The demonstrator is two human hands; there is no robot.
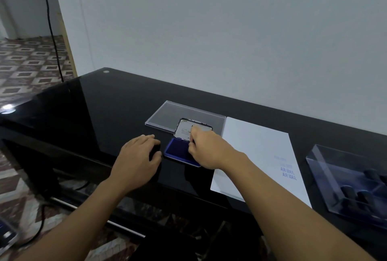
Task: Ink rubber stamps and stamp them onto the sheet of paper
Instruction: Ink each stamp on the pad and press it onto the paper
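A: Start close in. What do the two forearms lead to?

B: Both reach out over the black desk (100,101) to the ink pad (178,151); I'll place everything from that pad. The left hand (137,156) rests flat on the desk just left of it, fingers (146,138) loosely curled and covering something dark. I cannot tell whether they grip it or merely steady the pad.

A: And the other?

B: The right hand (206,148) sits over the pad's right half, fingers (193,135) pinched around a small dark stamp (192,140), mostly hidden. It looks pressed onto the blue pad, so I'd judge this an inking step.

A: How much stamping is finished?

B: Right of the pad lies the sheet of paper (257,156). Near its right edge are two clear blue "AIR MAIL" prints (288,172), with fainter marks just above them, too pale to read. Most of the sheet is bare.

A: Any stamps left?

B: Further right of the pad, past the paper, a clear tray (326,168) holds several dark stamp handles (348,192), so I'd say plenty remains.

A: Behind the pad?

B: Its lid (184,129) stands open at the far edge, and a clear plastic cover (167,114) lies on the desk just beyond.
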